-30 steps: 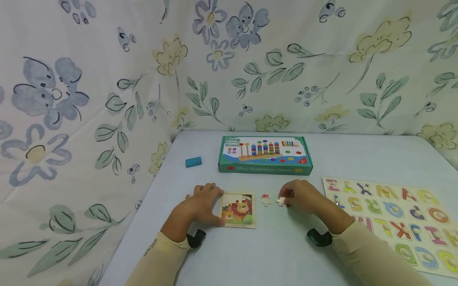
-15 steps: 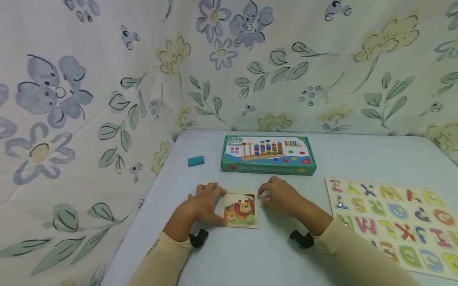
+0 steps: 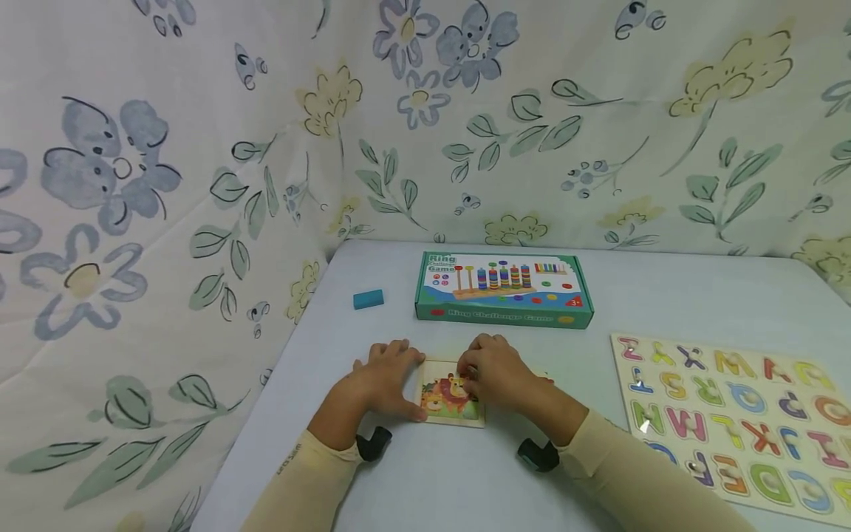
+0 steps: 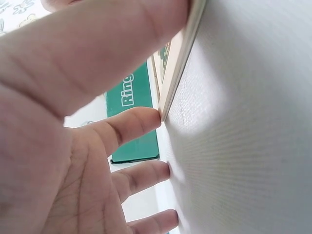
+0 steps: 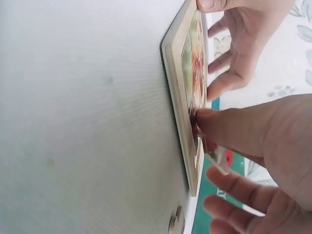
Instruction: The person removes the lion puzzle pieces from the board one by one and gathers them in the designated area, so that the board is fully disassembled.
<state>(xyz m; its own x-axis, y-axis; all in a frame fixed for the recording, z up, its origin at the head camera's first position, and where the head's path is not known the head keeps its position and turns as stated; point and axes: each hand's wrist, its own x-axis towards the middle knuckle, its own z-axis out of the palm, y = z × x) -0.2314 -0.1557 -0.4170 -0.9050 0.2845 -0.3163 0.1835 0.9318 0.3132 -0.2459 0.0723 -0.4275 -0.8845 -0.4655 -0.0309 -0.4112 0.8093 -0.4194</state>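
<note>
A small square wooden jigsaw puzzle [image 3: 459, 423] with a lion picture lies on the table. My left hand [image 3: 384, 383] rests at its left side, thumb at the near corner and forefinger at the far one, fingers spread and fairly straight. Over the puzzle's right part, my right hand [image 3: 500, 375] pinches a puzzle piece [image 5: 212, 149] between thumb and fingers; the right wrist view has the piece tilted against the puzzle's surface. Another loose puzzle piece [image 3: 545, 376] lies to the right, partly hidden behind the right hand.
Behind the hands lies a green Ring Challenge Game box [image 3: 505, 316]. A blue block [image 3: 368, 298] sits to its left. On the right is a wooden alphabet board [image 3: 721, 384]. A flowered cloth [image 3: 425, 177] hangs behind the table.
My right hand has moved left from the loose pieces to the puzzle, carrying a piece. The left hand stays at the puzzle's edge. The head view has shifted slightly.
</note>
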